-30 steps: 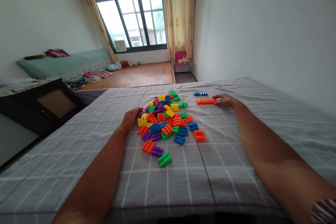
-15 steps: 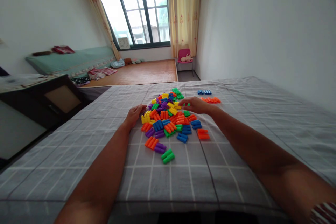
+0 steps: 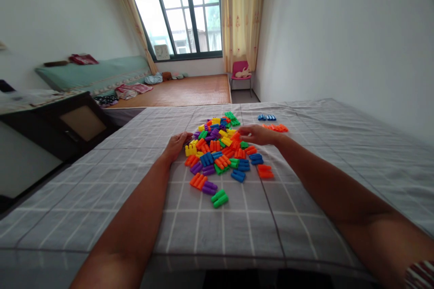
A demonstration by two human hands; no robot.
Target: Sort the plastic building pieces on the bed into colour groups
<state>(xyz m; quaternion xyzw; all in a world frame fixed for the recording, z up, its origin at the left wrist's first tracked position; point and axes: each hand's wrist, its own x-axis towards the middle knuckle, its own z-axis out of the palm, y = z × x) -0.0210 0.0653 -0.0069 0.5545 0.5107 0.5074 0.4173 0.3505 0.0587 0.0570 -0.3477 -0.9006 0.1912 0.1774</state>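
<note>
A heap of plastic building blocks (image 3: 206, 159) in orange, blue, purple, green and yellow lies on the checked cloth. My left hand (image 3: 178, 141) rests at the heap's left edge beside the yellow block (image 3: 191, 150), its fingers loosely stretched and no block visible in them. At the heap's right side, my right hand (image 3: 255, 135) has its fingertips closed on an orange block (image 3: 236, 137); the fingers partly hide it. Nearest to me are a joined orange block (image 3: 198, 181) and purple block (image 3: 209, 188), with a green block (image 3: 219, 198) closer still.
Beyond my right hand lie a row of orange blocks (image 3: 276, 128) and a row of blue blocks (image 3: 267, 118). The grey checked cloth (image 3: 135, 180) covers the surface. A dark cabinet (image 3: 64, 122) stands left; a wooden bed (image 3: 193, 91) and pink chair (image 3: 240, 69) are further back.
An orange block now shows at my right fingertips, where yellow and green blocks were before. My left hand stays at the heap's edge. The whole view has shifted slightly.
</note>
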